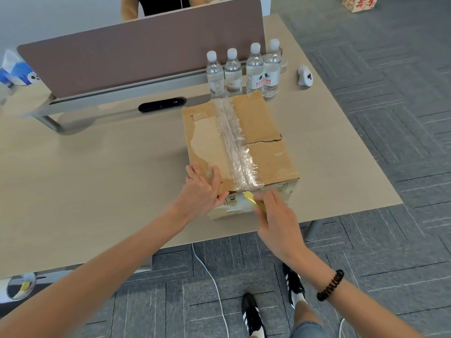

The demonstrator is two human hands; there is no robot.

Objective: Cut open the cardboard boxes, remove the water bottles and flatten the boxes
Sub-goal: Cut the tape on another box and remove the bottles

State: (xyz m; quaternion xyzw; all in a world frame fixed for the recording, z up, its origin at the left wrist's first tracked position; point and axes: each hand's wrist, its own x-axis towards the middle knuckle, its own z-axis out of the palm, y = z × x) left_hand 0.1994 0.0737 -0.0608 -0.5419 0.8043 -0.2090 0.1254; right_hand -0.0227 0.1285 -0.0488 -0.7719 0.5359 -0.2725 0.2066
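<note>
A closed cardboard box (263, 132) sits on the beige table (97, 167) near its front right edge, sealed along the middle by a wide strip of clear tape (238, 147). My left hand (203, 189) presses flat on the box's near left corner, thumb hooked over the front edge. My right hand (273, 213) grips a yellow cutter (253, 201), its tip at the taped seam on the front top edge. Several water bottles (244, 71) with white caps stand upright in a row behind the box.
A brown desk divider (136, 50) runs across the back, with a person seated beyond it. A black oblong device (162, 104) lies in front of it and a white controller (305, 76) at the right. Another printed box (358, 3) stands on the carpet far right. A white cable (210, 274) trails by my feet.
</note>
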